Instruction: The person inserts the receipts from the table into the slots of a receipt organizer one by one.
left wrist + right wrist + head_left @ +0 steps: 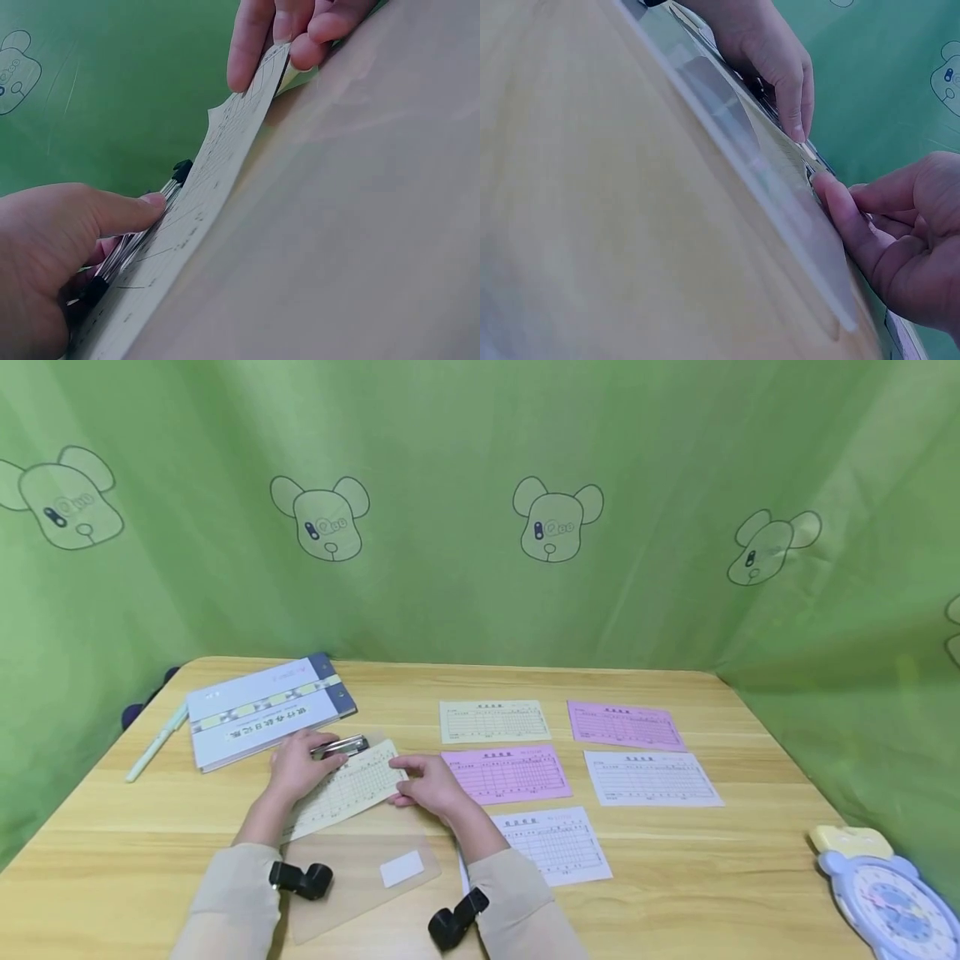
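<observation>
A translucent clipboard with a white label lies at an angle in front of me. Over its upper part is a pale yellow printed form, its top edge by the metal clip. My left hand grips the clip, thumb on top and fingers curled behind it, as the left wrist view shows. My right hand pinches the form's right end between thumb and fingers. In the left wrist view the form is slightly bent, with one corner curled up.
Right of the clipboard lie a cream form, pink forms and white forms. A ledger book and a pale green pen lie back left. A toy-like blue clock sits front right. Green curtain surrounds the table.
</observation>
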Demonstrator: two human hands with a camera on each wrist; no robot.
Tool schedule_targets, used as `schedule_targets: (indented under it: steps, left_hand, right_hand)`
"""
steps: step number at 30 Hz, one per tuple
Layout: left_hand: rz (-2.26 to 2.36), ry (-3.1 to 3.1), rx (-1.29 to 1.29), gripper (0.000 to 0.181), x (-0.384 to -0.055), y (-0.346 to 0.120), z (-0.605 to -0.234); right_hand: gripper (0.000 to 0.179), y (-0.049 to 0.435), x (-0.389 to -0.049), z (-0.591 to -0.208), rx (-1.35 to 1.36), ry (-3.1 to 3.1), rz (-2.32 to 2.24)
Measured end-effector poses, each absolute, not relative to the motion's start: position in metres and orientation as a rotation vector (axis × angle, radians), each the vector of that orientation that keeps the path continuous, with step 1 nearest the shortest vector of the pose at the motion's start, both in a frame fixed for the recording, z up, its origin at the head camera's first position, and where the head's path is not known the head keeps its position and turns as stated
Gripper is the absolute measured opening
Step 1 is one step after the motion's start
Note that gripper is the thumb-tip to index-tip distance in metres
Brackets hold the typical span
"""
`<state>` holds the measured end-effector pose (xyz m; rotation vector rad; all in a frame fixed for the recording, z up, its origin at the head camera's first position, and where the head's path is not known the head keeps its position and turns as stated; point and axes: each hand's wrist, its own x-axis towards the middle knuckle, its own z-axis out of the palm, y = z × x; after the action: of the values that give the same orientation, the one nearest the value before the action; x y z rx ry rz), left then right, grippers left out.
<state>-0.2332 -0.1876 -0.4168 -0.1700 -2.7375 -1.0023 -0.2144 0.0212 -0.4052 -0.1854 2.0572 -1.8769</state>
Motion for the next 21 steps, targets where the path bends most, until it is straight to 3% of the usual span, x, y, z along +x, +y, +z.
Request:
schedule_targets:
  steps: [21]
  left_hand:
    - [-0.878,-2.727,-0.241,0.033,-0.2342,-0.1859,-0.4236]
  right_hand:
    - [0.041,0.0213,-0.2160,-0.4056,-0.160,2.028,-1.881]
